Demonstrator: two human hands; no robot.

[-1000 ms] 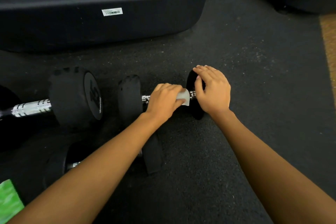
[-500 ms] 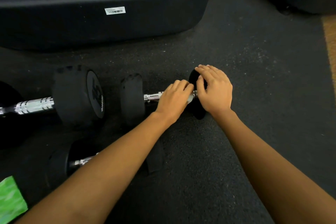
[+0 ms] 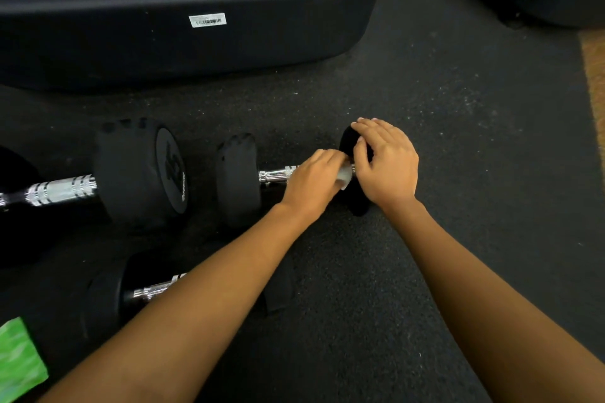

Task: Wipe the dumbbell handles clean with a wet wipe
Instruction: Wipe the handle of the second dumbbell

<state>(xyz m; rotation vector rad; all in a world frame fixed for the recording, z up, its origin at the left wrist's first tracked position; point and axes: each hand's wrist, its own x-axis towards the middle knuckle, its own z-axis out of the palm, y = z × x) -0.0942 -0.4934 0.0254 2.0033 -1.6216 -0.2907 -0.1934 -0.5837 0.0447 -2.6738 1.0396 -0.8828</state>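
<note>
A small black dumbbell (image 3: 237, 178) lies on the dark rubber floor, its chrome handle (image 3: 276, 174) running left to right. My left hand (image 3: 312, 185) is wrapped round the right end of that handle and holds a white wet wipe (image 3: 344, 176) against it. My right hand (image 3: 384, 165) is curled over the dumbbell's right head (image 3: 358, 203), which it mostly hides. A bigger dumbbell (image 3: 137, 173) with a chrome handle lies to the left. A third dumbbell (image 3: 108, 299) lies nearer me, partly under my left forearm.
A large black machine base (image 3: 196, 52) with a barcode label and a warning sticker stands just behind the dumbbells. A green packet (image 3: 18, 360) lies at the bottom left corner. A tan strip of floor (image 3: 594, 75) shows at the right edge.
My left hand has slid with the wipe to the right along the handle, up against the right head, baring more chrome on the left. My right hand has kept its hold.
</note>
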